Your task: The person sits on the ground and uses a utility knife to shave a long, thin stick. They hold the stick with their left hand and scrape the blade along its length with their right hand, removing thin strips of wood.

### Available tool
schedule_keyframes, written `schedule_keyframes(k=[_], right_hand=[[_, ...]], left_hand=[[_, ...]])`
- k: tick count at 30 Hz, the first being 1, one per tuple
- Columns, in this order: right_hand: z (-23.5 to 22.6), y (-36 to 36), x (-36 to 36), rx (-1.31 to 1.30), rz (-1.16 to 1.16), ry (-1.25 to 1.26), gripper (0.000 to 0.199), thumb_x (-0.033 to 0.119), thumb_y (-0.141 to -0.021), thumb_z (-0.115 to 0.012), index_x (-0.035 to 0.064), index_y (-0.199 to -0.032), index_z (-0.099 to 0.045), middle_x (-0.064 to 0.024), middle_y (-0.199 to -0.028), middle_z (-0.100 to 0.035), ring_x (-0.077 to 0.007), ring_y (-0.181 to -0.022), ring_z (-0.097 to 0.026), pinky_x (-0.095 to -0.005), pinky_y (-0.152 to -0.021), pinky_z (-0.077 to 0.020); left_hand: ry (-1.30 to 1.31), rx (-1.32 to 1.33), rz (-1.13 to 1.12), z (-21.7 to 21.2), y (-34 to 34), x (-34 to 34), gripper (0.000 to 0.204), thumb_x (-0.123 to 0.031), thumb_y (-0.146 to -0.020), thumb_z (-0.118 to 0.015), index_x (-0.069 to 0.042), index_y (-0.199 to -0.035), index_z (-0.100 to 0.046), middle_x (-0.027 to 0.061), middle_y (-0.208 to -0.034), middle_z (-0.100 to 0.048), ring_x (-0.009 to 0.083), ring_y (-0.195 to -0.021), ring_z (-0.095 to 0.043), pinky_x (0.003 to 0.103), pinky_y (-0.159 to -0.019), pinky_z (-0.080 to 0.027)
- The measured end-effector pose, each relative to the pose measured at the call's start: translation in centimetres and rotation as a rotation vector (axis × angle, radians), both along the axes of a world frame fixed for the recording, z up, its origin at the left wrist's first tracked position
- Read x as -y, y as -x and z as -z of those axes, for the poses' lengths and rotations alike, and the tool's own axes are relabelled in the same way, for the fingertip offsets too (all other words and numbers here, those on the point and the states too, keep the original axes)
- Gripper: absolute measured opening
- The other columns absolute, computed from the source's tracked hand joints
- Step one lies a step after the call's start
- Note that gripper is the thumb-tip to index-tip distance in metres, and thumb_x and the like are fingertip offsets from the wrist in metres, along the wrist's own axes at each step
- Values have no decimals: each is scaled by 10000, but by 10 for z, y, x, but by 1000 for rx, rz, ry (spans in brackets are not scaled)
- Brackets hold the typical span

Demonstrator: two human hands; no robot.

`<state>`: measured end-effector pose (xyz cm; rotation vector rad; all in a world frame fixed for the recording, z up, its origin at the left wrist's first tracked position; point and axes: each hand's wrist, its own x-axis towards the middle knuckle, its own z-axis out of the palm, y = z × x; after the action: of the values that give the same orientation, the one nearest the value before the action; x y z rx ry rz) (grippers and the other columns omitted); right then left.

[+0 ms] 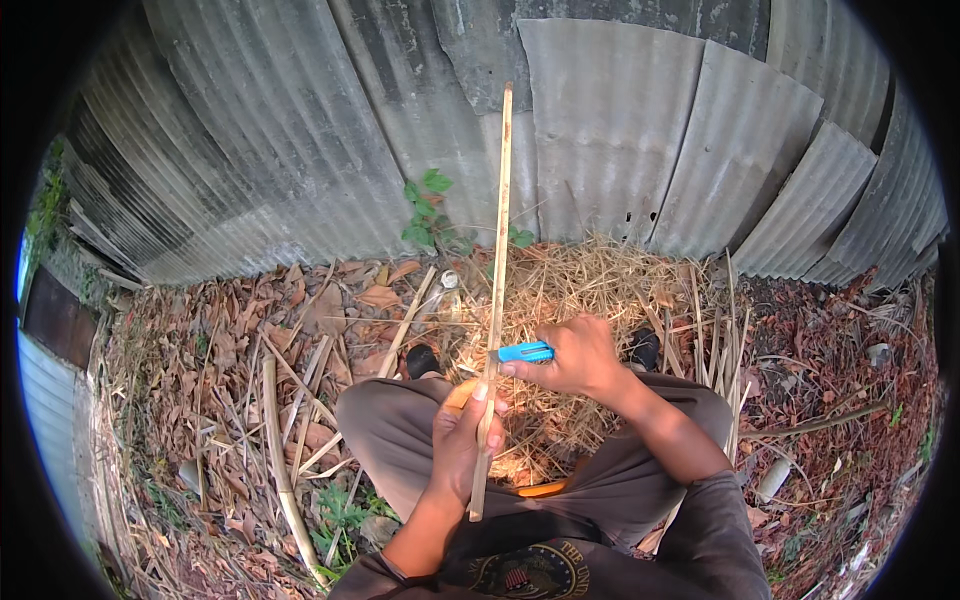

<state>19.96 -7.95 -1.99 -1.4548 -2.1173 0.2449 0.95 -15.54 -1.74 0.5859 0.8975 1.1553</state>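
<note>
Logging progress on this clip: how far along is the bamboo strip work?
Done, apparently: thin shavings heaped on the ground ahead and finished-looking strips leaning at right. In hand: the left hand holds one long bamboo strip upright, and the right hand presses a blue-handled knife against it. Left: thicker bamboo pieces lie unworked at left.

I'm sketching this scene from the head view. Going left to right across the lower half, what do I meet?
Long bamboo pole on the leaves → left hand gripping the thin bamboo strip → blue-handled knife → right hand → bundle of upright bamboo slats
</note>
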Motion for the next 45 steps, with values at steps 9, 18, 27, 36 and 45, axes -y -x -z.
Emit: schedule_keyframes(k=[9, 18, 27, 36, 45], right_hand=[[14, 3, 1, 26, -31, -193, 713, 792, -633, -629, 101, -486, -535, -72, -408, -466, -283, -392, -518, -391, -501, -445], [22, -3, -12, 26, -57, -425, 692, 792, -585, -657, 118, -479, -540, -50, -417, -468, -224, -414, -545, -334, -579, -475], [23, -41, -43, 66, 298, -159, 722, 771, -695, -582, 63, -566, -641, -133, -466, -558, -298, -441, -590, -419, -456, -466], [25, -15, -16, 75, 50, -365, 712, 803, -597, -643, 118, -460, -506, -44, -412, -474, -206, -383, -496, -330, -508, -388], [33, -40, -43, 8, 225, -420, 704, 775, -639, -637, 118, -459, -459, -62, -414, -451, -253, -397, -499, -364, -481, -382]], left_hand=[[-59, -38, -57, -6, -9, 1, 217, -232, -970, -577, -24, -1030, -594, 40, -822, -574, 57, -482, -469, 198, -427, -365], [-37, -63, 18, -12, -5, 1, 227, -231, -972, -575, -13, -1030, -596, 36, -818, -567, 56, -484, -453, 209, -428, -352], [-5, -98, 107, 2, -6, 29, 236, -215, -993, -529, 9, -1037, -589, 34, -797, -561, 57, -478, -425, 205, -423, -335], [-54, -221, 27, 4, 8, 28, 232, -172, -973, -566, 41, -1062, -591, 57, -763, -586, 50, -443, -424, 195, -396, -336], [-107, -193, 128, 9, 15, 42, 187, -130, -973, -553, 38, -1054, -568, 74, -788, -595, 59, -440, -433, 197, -390, -337]])
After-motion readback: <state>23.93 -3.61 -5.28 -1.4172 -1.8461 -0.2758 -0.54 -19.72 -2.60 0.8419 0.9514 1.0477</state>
